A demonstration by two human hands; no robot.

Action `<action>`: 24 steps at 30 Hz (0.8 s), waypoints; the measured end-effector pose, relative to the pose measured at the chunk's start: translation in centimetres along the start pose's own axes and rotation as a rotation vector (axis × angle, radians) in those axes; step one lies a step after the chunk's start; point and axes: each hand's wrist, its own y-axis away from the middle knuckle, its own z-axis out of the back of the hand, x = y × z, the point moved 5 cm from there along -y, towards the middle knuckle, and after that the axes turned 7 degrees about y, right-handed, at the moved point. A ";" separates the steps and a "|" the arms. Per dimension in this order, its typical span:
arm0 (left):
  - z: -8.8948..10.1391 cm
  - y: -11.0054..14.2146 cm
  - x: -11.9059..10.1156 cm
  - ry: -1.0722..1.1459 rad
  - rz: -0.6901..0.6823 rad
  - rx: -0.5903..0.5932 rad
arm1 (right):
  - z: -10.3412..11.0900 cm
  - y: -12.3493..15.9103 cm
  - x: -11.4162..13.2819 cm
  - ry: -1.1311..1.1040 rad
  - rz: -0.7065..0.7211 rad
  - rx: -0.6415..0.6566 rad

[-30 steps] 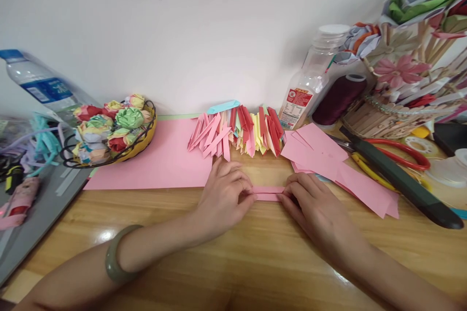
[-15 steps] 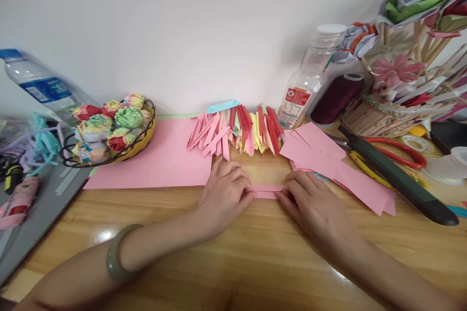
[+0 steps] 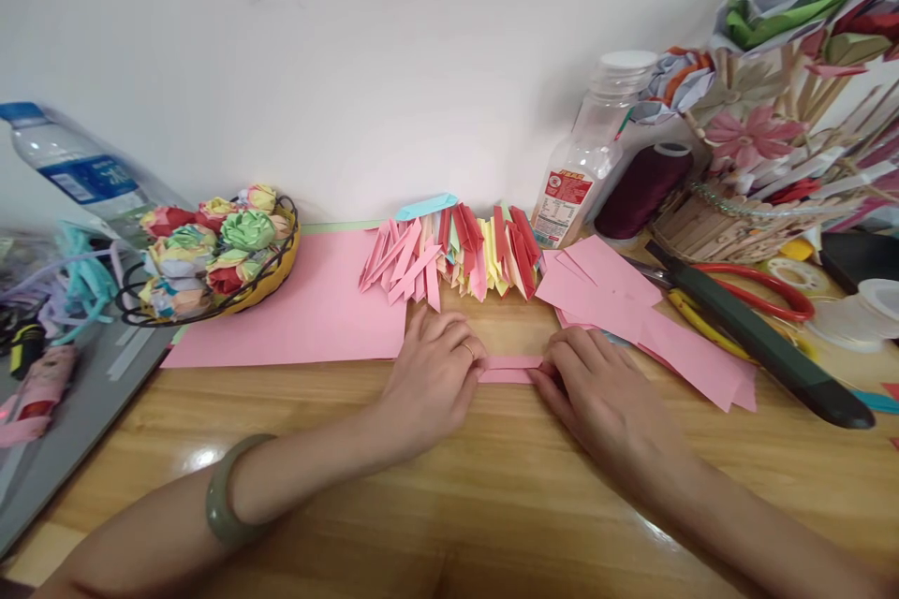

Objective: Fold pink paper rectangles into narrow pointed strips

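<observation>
Head view: pinching a folded pink strip [image 3: 509, 371] by its left end with the curled left hand [image 3: 436, 372] and by its right end with the curled right hand [image 3: 605, 393], on the tabletop [image 3: 449, 496]. Holding it nearer the camera than the row of folded pieces [image 3: 479, 271], between a large pink sheet [image 3: 337, 314] and loose pink papers [image 3: 604, 285]. Also showing a yellow basket [image 3: 279, 279] at left and a white-capped bottle [image 3: 566, 195] at right.

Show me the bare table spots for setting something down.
Largest: bare wood between left forearm and right forearm, nearer than the folded pink strip. Another: between left forearm and large pink sheet. Crowded: right of the strip, with pink slips and dark-handled tool.
</observation>
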 end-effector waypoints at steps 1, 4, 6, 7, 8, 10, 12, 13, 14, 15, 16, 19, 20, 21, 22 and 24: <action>0.1 0.0 0.0 0.007 -0.001 -0.006 | -0.1 0.0 0.0 -0.001 -0.006 0.000; 0.2 0.1 -0.1 0.009 -0.025 -0.027 | 0.0 0.2 -0.1 -0.017 -0.018 -0.028; 0.2 0.2 0.0 -0.010 -0.056 -0.039 | 0.2 0.3 0.0 -0.035 0.007 -0.032; 0.1 0.2 -0.1 -0.027 -0.082 -0.042 | 0.2 0.3 0.1 -0.041 0.031 -0.022; 0.0 0.2 -0.1 -0.048 -0.117 -0.046 | 0.3 0.3 0.2 -0.045 0.061 -0.008; -0.3 0.3 -0.2 -0.097 -0.187 -0.058 | 0.7 0.3 0.5 -0.042 0.123 0.003; -0.4 0.5 -0.4 -0.149 -0.260 -0.085 | 1.1 0.3 0.7 -0.032 0.170 -0.019; -0.4 0.7 -0.6 -0.175 -0.299 -0.097 | 1.2 0.4 0.7 -0.027 0.186 -0.031; -0.4 0.9 -0.8 -0.203 -0.340 -0.101 | 1.3 0.4 0.8 -0.023 0.196 -0.042; -0.4 1.1 -1.1 -0.233 -0.384 -0.092 | 1.3 0.4 0.8 -0.025 0.200 -0.045; -0.5 1.4 -1.3 -0.264 -0.424 -0.078 | 1.3 0.4 0.7 -0.033 0.195 -0.047; -0.7 1.9 -1.6 -0.338 -0.472 -0.033 | 1.1 0.3 0.3 -0.113 0.148 -0.026; -0.8 2.0 -1.6 -0.350 -0.477 -0.028 | 1.0 0.2 0.2 -0.154 0.128 -0.014; -0.8 2.0 -1.6 -0.349 -0.474 -0.032 | 1.0 0.2 0.1 -0.196 0.111 -0.006; -0.9 1.9 -1.6 -0.337 -0.470 -0.034 | 0.9 0.2 0.0 -0.233 0.097 -0.001; -1.0 1.7 -1.4 -0.295 -0.447 -0.025 | 0.8 0.1 -0.2 -0.286 0.081 0.002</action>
